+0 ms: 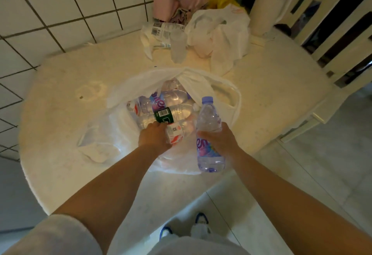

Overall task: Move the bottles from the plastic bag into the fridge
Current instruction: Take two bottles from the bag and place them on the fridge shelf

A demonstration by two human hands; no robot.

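Table (60, 125) — right hand (218, 141) grips bottle (209, 133); left hand (155, 137) in bag (124, 93) (grip hidden).

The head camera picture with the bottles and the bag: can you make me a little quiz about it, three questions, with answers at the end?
1. True or false: the right hand holds a clear plastic bottle with a purple cap and label.
2. Where is the left hand reaching?
A. into the white plastic bag
B. toward the white electric kettle
C. under the table
3. Fill in: the bag sits on a pale round ______.

Key: 1 true; 2 A; 3 table.
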